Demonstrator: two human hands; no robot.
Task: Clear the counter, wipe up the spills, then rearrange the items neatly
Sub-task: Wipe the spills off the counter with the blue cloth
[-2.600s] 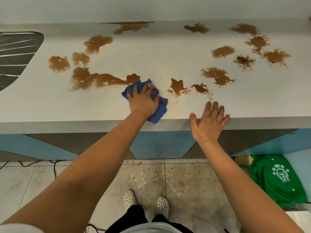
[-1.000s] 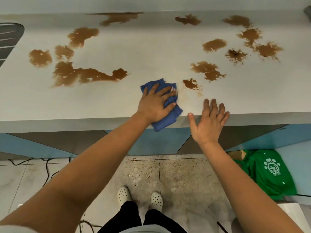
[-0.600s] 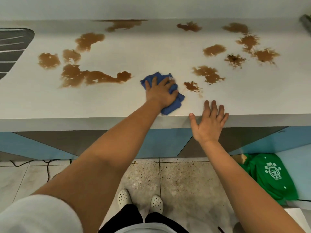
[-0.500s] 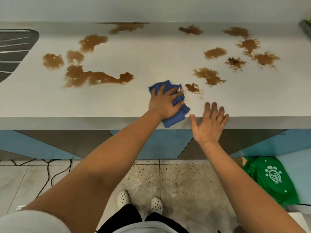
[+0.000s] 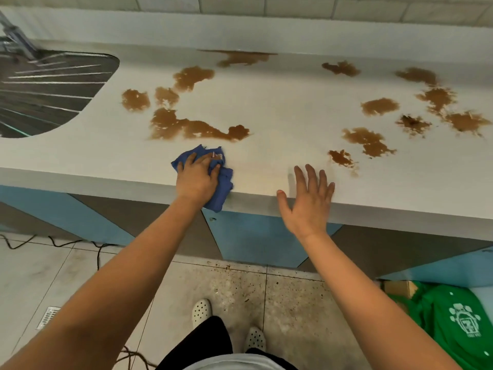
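Note:
A pale counter [image 5: 277, 102] carries several brown spills. A long one [image 5: 186, 128] lies left of centre, a small one [image 5: 341, 157] sits just beyond my right hand, and others spread to the back and right [image 5: 378, 106]. My left hand [image 5: 197, 177] grips a bunched blue cloth [image 5: 223, 188] and presses it on the counter near the front edge, just below the long spill. The cloth's lower corner hangs over the edge. My right hand [image 5: 306, 201] rests flat on the front edge with its fingers spread, holding nothing.
A steel sink [image 5: 45, 89] with a faucet [image 5: 16, 38] is set into the counter at the far left. A green bag [image 5: 453, 321] lies on the floor at the lower right. Cables [image 5: 53, 243] trail over the tiles at the left.
My left hand has slid the cloth left, from beside the small spill to below the long one. The spill once between them has been wiped away. My right hand has stayed put.

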